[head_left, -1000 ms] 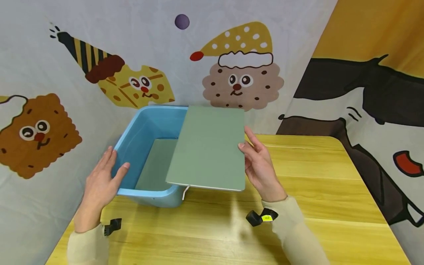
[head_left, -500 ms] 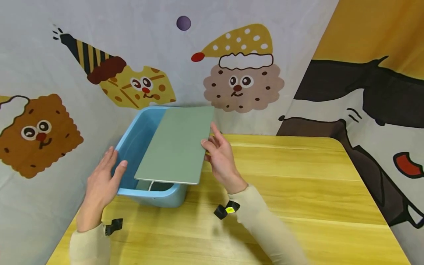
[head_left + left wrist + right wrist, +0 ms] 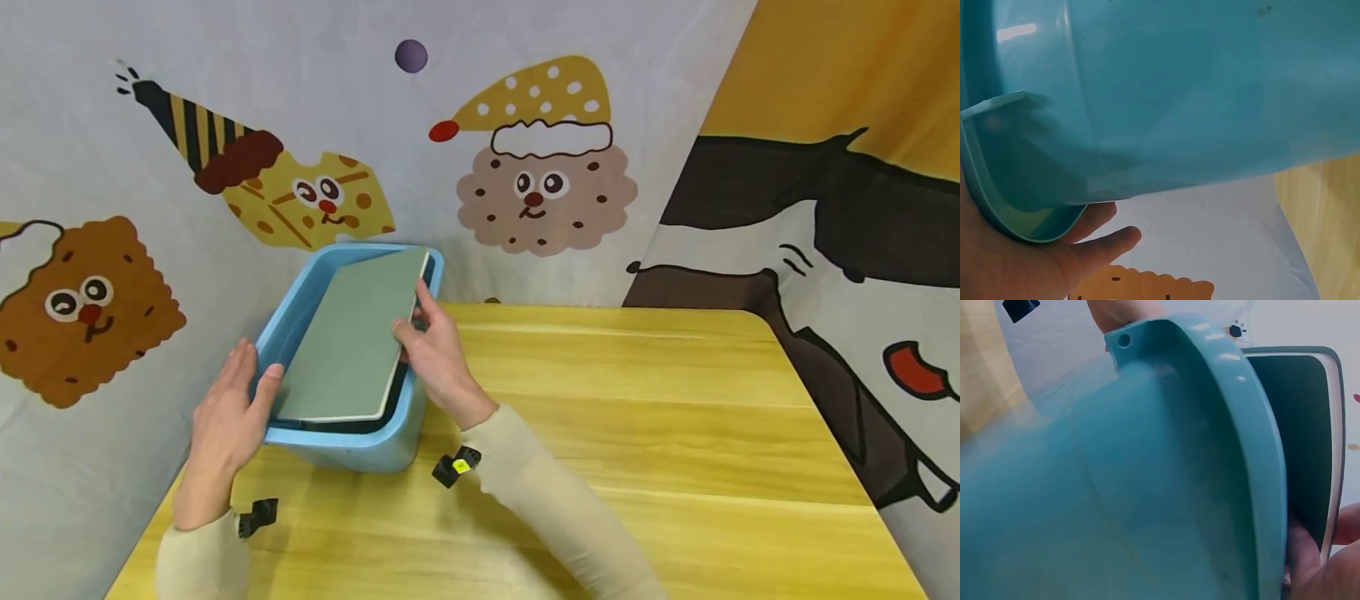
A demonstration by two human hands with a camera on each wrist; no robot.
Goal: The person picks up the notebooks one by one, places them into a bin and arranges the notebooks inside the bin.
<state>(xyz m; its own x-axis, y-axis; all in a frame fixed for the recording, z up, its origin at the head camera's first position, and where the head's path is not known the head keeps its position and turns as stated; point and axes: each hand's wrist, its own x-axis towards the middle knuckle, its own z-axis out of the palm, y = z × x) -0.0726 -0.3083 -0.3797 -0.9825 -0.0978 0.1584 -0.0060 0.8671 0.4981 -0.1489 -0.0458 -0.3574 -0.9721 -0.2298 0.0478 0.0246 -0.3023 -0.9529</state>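
Note:
A blue plastic bin (image 3: 352, 437) stands at the left of the table. Tilted inside its mouth is a sage-green notebook (image 3: 348, 333), its right edge raised at the bin's right rim. My right hand (image 3: 441, 358) pinches that edge, thumb on the cover and fingers beneath. In the right wrist view, the notebook's dark underside (image 3: 1300, 425) and white page edges show beyond the bin's rim. My left hand (image 3: 231, 412) rests on the bin's left rim with fingers straight. The left wrist view shows the rim's corner lying against this hand's palm. Whatever lies beneath the notebook is hidden.
A yellow wood-grain table (image 3: 600, 433) extends to the right of the bin. Behind it hangs a white cloth (image 3: 450, 200) printed with cartoon food faces. Black wrist cameras sit at both sleeves.
My right hand has carried the notebook leftward from over the bin's right side and lowered it into the mouth. A green cover seen on the bin's floor is now hidden. My left hand stays put.

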